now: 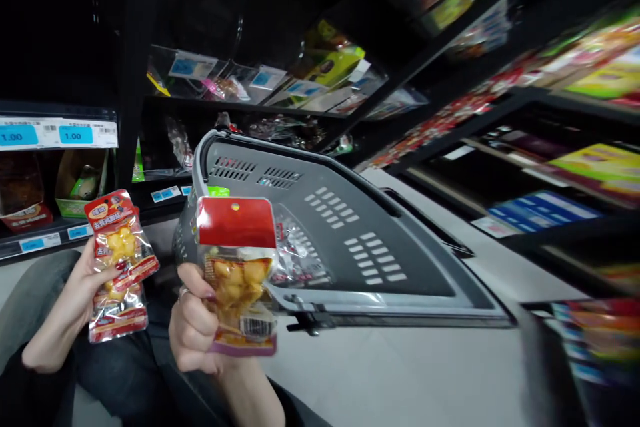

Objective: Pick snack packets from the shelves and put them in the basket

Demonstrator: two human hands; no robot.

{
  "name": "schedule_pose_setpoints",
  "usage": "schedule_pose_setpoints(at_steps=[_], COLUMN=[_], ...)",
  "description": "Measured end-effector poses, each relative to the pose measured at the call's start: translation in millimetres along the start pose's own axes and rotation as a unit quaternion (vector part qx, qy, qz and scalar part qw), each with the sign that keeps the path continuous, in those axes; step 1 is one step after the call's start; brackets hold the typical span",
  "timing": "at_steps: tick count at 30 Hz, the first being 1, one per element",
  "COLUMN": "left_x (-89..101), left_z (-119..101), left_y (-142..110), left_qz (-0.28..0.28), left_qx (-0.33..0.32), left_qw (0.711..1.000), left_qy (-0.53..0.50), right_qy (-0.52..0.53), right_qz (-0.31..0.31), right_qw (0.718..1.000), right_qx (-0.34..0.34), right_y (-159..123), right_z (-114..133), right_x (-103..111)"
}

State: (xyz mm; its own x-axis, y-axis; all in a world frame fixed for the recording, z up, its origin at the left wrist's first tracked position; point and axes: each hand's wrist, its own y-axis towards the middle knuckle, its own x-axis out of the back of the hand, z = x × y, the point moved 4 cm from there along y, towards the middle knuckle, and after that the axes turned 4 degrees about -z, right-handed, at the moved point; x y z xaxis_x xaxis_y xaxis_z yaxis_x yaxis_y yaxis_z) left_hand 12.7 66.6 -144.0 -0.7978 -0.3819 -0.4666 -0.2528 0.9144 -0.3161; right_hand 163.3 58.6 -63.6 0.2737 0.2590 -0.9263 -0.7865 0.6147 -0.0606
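My left hand is closed on small red-and-clear snack packets with yellowish pieces inside; at least two overlap, one above the other. In my right hand, the fingers pinch the side of another snack packet. This one has a red top with a hang hole, a clear window over brownish-yellow food, and a barcode near the bottom. Just behind it is a grey plastic shopping basket with slotted walls. Shiny clear-and-red packets lie inside the basket, partly hidden by the packet I hold.
Dark store shelves with packaged snacks stand ahead and to the right, blurred at the right edge. Blue price labels line the left shelf. An open green box sits on the lower left shelf. Pale floor shows below the basket.
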Motion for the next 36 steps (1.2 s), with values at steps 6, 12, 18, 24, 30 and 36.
schedule_pose_setpoints(at_steps=[6,12,18,24,30,36], left_x=[1.0,1.3,2.5,3.5,2.3,2.6], left_z=[-1,-1,0,1,-1,2], left_y=[-1,1,1,3,1,2], left_qz=[-0.013,-0.002,-0.008,-0.006,-0.003,-0.007], left_qx=[0.01,0.002,-0.007,-0.002,-0.006,0.002], left_qw=[1.0,0.999,0.999,0.999,0.999,1.0], left_qy=[0.021,0.035,0.04,0.052,0.052,0.018], right_qy=[0.014,0.012,-0.032,-0.052,-0.158,-0.457], right_qz=[-0.03,-0.058,-0.142,-0.113,-0.091,-0.249], right_qw=[0.999,0.998,0.989,0.992,0.982,0.811], right_qx=[0.004,-0.007,-0.002,0.015,0.056,0.266], right_y=[1,1,0,2,2,-11], right_z=[2,1,-1,2,5,21], right_x=[-1,0,2,-5,-5,-2])
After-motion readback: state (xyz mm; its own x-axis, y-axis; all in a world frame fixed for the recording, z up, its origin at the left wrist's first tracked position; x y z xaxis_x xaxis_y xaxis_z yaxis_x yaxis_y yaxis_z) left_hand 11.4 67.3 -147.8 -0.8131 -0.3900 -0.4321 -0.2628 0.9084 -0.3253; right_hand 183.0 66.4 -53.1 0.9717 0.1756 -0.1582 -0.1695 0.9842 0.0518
